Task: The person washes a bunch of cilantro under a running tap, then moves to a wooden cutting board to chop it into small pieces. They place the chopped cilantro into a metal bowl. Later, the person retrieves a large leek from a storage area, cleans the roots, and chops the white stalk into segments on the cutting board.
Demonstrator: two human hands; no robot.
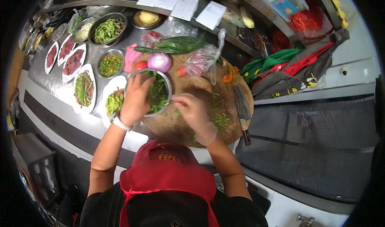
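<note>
My left hand, wearing a white watch on the wrist, lies over the left rim of a round metal bowl. Its thumb reaches inside, above chopped green herbs. At the bowl's right rim is my right hand in a clear plastic glove, its fingertips drawn together. A few green bits show beneath those fingers; whether they are held is unclear. The bowl stands on the left part of a round wooden chopping board. Loose cut greens lie right of the gloved hand, beside a cleaver.
Behind the bowl are a tomato, a cut purple onion, cucumbers and a plastic bag of meat. Leftward stand oval plates of raw meat, a bowl of chopped peppers and a bowl of sliced greens. Paper slips hang from the shelf.
</note>
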